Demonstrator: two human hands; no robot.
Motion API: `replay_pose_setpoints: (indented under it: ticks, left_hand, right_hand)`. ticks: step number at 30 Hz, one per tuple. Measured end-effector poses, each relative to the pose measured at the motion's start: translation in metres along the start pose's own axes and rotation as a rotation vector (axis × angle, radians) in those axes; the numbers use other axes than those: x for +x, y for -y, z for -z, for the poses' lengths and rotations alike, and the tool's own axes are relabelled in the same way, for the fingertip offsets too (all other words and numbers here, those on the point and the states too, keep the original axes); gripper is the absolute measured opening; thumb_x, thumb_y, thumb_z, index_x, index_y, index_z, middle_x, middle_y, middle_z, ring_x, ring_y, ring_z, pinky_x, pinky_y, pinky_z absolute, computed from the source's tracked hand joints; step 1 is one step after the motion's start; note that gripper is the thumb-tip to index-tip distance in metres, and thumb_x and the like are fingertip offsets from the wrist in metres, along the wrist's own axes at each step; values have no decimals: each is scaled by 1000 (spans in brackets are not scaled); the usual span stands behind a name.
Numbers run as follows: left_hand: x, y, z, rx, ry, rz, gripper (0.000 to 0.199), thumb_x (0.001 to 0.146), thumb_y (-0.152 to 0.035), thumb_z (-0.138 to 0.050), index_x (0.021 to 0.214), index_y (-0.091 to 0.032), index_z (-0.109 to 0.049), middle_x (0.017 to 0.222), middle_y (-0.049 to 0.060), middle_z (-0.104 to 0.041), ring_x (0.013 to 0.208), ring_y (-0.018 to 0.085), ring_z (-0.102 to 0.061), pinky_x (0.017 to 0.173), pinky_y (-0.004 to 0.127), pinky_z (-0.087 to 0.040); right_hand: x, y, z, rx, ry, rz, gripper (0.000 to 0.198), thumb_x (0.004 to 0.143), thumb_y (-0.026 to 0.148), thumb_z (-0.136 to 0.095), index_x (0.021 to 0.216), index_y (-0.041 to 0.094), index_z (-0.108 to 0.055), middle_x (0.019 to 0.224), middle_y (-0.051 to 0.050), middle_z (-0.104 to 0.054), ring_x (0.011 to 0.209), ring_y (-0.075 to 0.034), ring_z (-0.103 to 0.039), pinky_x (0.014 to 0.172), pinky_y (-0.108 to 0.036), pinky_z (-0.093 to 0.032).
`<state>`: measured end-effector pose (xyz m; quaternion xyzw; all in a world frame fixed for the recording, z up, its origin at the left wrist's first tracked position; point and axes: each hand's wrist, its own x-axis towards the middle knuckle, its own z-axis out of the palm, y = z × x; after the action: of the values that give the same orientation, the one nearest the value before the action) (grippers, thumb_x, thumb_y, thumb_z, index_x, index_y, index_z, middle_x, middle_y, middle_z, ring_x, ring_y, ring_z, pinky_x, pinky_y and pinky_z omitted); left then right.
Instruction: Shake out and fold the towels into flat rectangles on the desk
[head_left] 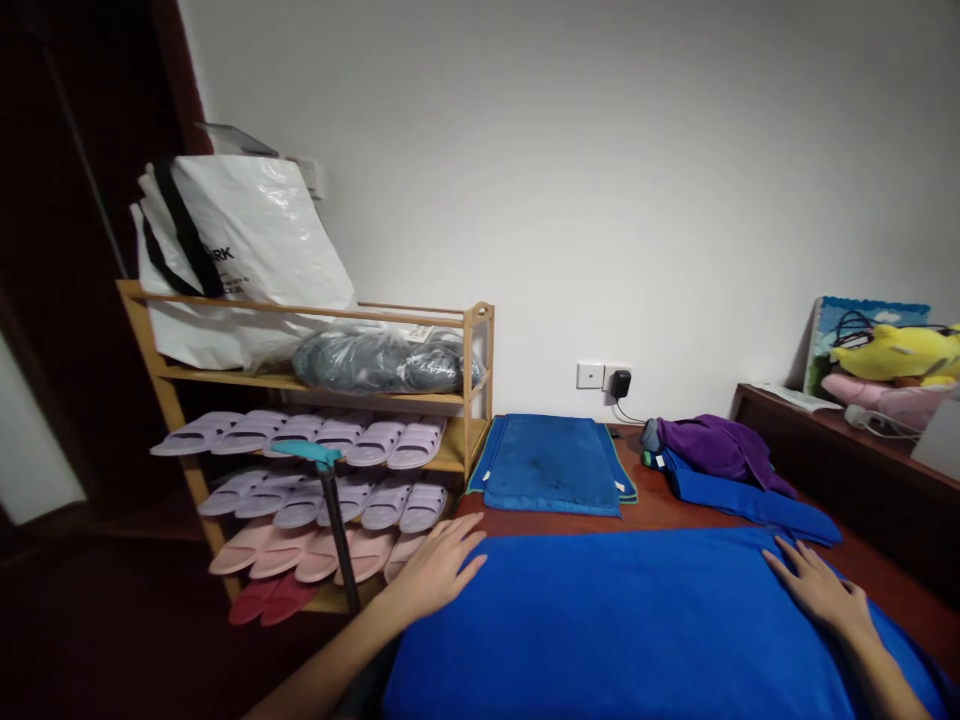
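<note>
A large bright blue cloth [615, 620] lies spread over the near part of a reddish-brown wooden top. My left hand [442, 565] rests at its far left corner, fingers stretched out and grasping nothing. On the far right part of the cloth lies my right hand [821, 590], fingers spread and flat against the fabric. Behind the big cloth sits a stack of folded blue cloths [551, 465] with some dark stains on top. To the right of that stack are a folded blue cloth [739, 495] and a crumpled purple cloth [716, 445].
A wooden shoe rack [469, 360] with lilac, pink and red slippers stands left, bearing a white bag [255, 240] and a plastic-wrapped grey bundle [382, 360]. A black pole with a teal top [307, 452] stands before it. A raised ledge [840, 440] holds a yellow plush toy [900, 353].
</note>
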<state>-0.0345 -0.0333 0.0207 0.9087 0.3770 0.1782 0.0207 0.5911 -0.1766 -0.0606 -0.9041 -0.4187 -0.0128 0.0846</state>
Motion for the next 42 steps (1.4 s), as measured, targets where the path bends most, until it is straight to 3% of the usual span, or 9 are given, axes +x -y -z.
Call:
replay_pose_setpoints:
  ticks: [3, 5, 7, 9, 13, 22, 32, 37, 42]
  left_hand:
    - [-22, 27, 3, -127, -92, 117, 39, 90, -45, -43, 116, -22, -61, 124, 9, -59, 114, 25, -53, 99, 37, -36]
    - [-23, 39, 4, -271, -105, 217, 36, 85, -47, -50, 104, -20, -63, 99, 7, -67, 93, 23, -61, 84, 32, -44]
    - [-20, 45, 4, -452, -44, 317, 36, 78, -54, -55, 81, -19, -61, 67, 1, -61, 65, 19, -59, 62, 27, -44]
    - [-16, 45, 4, -658, 48, 388, 44, 71, -62, -57, 63, -20, -48, 49, -5, -46, 48, 14, -47, 49, 23, -35]
    - [-10, 39, 9, -972, 129, 416, 52, 61, -66, -64, 58, -20, -39, 48, -8, -40, 45, 10, -39, 45, 20, -26]
    - [18, 32, 31, -1205, -110, 562, 42, 63, -54, -71, 72, -19, -51, 56, -6, -47, 49, 10, -48, 44, 18, -31]
    - [70, 45, 9, -1062, -245, 498, 49, 63, -66, -62, 67, -19, -47, 56, -5, -48, 51, 12, -49, 48, 20, -36]
    - [91, 54, 3, -802, -258, 489, 48, 74, -68, -46, 65, -21, -42, 52, -6, -42, 47, 12, -45, 47, 21, -32]
    - [113, 62, 2, -462, -222, 512, 37, 84, -49, -45, 60, -20, -42, 50, -4, -44, 55, 16, -51, 53, 22, -33]
  right_hand:
    - [2, -4, -4, 5, -11, 4, 74, 80, 67, -20, 142, 29, -31, 149, -6, -23, 138, -23, -20, 110, -51, -21]
    - [2, -5, -7, 5, -13, 10, 72, 81, 66, -20, 142, 28, -31, 150, -7, -23, 138, -22, -20, 110, -51, -21]
    - [1, -6, -9, 2, -14, 9, 71, 82, 64, -21, 142, 27, -30, 150, -7, -23, 138, -22, -20, 110, -51, -21]
    - [-1, -6, -10, -3, -17, 4, 70, 83, 63, -20, 143, 27, -30, 150, -8, -23, 138, -22, -19, 110, -50, -20]
    - [-6, -6, -10, -3, -29, 7, 68, 84, 62, -20, 143, 29, -28, 150, -6, -21, 139, -20, -18, 111, -49, -19]
    - [-6, -4, -4, 0, -29, -2, 69, 83, 65, -21, 142, 29, -31, 150, -6, -24, 138, -22, -21, 110, -50, -21]
    - [8, 5, 6, -36, 42, -96, 76, 80, 68, -16, 144, 29, -26, 151, -5, -17, 139, -20, -16, 111, -49, -17]
    - [22, 9, 3, -39, 55, -142, 77, 79, 70, -12, 145, 30, -23, 152, -4, -12, 140, -20, -12, 110, -51, -17]
    - [38, 13, -4, -35, 48, -170, 81, 78, 71, -10, 145, 28, -20, 153, -5, -10, 140, -21, -10, 109, -53, -17]
